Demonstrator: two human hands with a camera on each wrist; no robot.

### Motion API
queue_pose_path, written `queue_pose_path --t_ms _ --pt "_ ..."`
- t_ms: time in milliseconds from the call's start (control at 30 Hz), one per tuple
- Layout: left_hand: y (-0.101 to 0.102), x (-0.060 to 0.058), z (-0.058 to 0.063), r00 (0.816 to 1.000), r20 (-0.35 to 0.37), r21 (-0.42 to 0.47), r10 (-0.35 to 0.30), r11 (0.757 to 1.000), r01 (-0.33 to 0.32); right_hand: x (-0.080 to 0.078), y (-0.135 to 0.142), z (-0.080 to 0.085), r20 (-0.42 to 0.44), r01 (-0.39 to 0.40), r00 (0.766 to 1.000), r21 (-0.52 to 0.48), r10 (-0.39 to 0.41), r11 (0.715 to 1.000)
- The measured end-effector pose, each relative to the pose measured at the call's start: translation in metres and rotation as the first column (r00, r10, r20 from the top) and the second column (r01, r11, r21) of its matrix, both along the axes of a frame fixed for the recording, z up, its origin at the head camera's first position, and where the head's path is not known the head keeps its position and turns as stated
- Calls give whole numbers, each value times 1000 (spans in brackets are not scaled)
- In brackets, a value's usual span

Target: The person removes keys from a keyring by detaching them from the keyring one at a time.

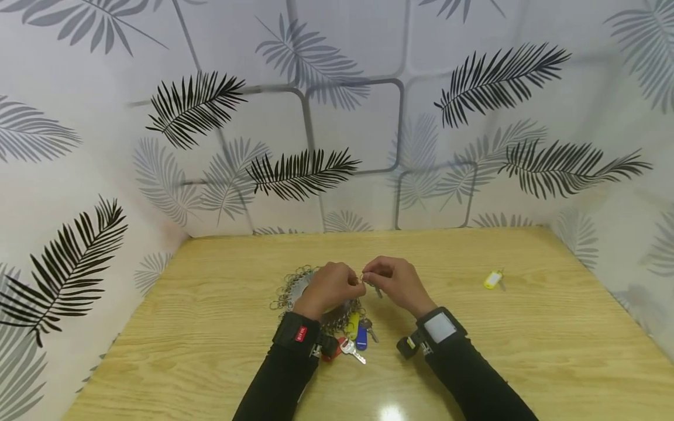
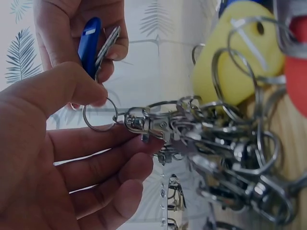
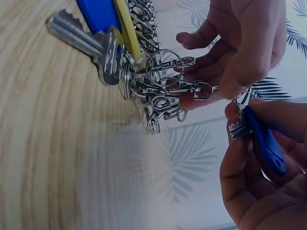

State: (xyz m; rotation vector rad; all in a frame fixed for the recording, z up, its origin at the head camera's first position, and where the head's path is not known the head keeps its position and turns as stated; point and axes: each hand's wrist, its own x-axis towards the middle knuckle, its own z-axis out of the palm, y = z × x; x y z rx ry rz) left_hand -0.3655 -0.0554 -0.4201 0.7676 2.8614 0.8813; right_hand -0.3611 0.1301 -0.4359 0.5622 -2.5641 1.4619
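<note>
Item: left hand (image 1: 333,285), thumb and finger pinching a metal ring (image 2: 84,115) linked to a clasp (image 3: 187,87).
Item: right hand (image 1: 396,282), pinching a blue tag (image 3: 265,143) and key (image 3: 240,129) beside the left fingertips, above the table (image 1: 210,327).
Operator's note: I judge this a joining step; I would steady the ring, open its coil by nail (if split; I cannot tell), and feed squarely, key swung clear.

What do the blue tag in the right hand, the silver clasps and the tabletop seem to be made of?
Blue tag: probably plastic; smooth and evenly coloured.
Clasps: metal, polished, with bright highlights; which metal can't be told.
Tabletop: wood or wood-look laminate, glossy; grain runs across it and a glare spot shows.
</note>
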Motion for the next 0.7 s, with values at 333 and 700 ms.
queue_pose_path --t_ms 333,700 --pt "4 -3 3 989 75 -24 -127 991 129 -1 3 -2 -60 25 998 52 -22 998" --pt "-2 -6 -1 992 95 75 -85 994 78 -3 2 -2 -65 5 998 51 -2 999"
